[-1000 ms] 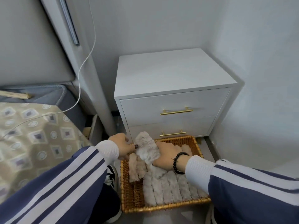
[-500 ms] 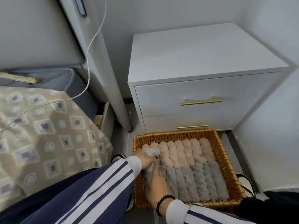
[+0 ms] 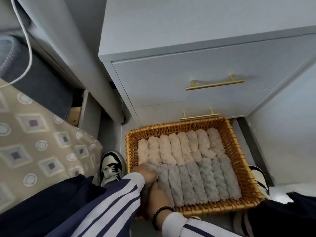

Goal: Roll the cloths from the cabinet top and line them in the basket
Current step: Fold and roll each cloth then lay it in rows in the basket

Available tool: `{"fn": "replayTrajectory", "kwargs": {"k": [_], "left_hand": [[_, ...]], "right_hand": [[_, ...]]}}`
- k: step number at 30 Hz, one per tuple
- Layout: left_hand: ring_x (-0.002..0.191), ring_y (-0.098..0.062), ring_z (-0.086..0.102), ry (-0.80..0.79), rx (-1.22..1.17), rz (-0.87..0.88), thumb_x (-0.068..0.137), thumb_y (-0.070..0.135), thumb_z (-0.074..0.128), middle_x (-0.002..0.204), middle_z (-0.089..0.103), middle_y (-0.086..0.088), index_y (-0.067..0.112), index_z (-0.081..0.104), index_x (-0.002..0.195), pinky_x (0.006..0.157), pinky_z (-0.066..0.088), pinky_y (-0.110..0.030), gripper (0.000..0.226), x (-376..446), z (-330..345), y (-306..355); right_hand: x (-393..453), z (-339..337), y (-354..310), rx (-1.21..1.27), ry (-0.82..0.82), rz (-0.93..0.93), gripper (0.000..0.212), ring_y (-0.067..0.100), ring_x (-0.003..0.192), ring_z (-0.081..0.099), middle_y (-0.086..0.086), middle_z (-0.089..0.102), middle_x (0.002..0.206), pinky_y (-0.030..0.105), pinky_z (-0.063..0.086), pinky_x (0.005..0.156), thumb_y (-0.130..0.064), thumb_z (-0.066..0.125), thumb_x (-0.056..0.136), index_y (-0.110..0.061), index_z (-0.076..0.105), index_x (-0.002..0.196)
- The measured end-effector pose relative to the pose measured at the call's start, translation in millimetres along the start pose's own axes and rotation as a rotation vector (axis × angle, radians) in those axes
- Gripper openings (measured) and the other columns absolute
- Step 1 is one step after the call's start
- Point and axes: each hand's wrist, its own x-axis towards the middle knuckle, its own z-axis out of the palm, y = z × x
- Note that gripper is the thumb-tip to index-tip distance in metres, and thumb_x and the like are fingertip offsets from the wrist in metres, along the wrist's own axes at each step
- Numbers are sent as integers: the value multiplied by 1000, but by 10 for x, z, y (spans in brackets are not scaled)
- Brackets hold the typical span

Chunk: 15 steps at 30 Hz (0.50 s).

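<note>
I am seating the last grey roll (image 3: 154, 171) into the near left corner of the basket (image 3: 239, 161), which stands on the floor just in front of the cabinet (image 3: 171, 69). The visible part of the cabinet top shows no cloth, so I judge the task nearly complete. The basket holds two rows: beige rolls (image 3: 179, 147) along the far side and grey rolls (image 3: 201, 180) along the near side, lying side by side and touching. My left hand (image 3: 145, 171) has its fingers curled over the far end of the roll, pinching it down where the two rows meet. My right hand (image 3: 158, 197) lies along the near part of the same roll; its fingers appear to wrap the roll, though the sleeve and the roll hide most of them, so I state this with reserve. To do the step well, keep both ends pressed at once so the roll does not unwind, and push it sideways against the neighbouring grey roll until no gap is left. Keep it parallel to the others, with its far end butted to the beige row. Release the left hand first, then slide the right hand out along the basket wall without lifting the cloth. A loose outer flap should face down or toward the wall.
</note>
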Motion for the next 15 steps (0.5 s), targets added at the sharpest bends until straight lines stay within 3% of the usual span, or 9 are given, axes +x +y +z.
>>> {"fn": "replayTrajectory", "kwargs": {"k": [4,10,13,15], "left_hand": [[114,-24,57,-95,84,16,85,39,47,126,59,-8,9,59,122,85,43,-24,49,105,94,27],[99,-22,59,-82,178,-37,82,35,58,111,58,-6,11,57,120,77,49,-23,45,318,207,71],[103,-22,59,-58,284,-29,84,38,55,117,59,-5,14,57,119,79,50,-26,43,372,273,108],[107,-21,60,-29,484,-16,88,35,53,119,60,-2,16,60,118,75,47,-30,35,385,324,149]], "right_hand": [[51,42,52,-36,-47,17,81,24,120,53,10,48,138,33,43,98,-38,50,94,-8,2,151],[175,18,111,-127,-94,1,74,27,134,40,14,35,149,36,33,109,-36,45,97,-5,7,151],[226,-19,163,-156,-113,-33,58,29,132,42,17,39,146,37,33,109,-28,41,100,-2,21,147],[264,-23,204,-181,-160,-55,46,31,130,43,17,41,144,37,33,109,-24,36,102,-3,33,142]]}}
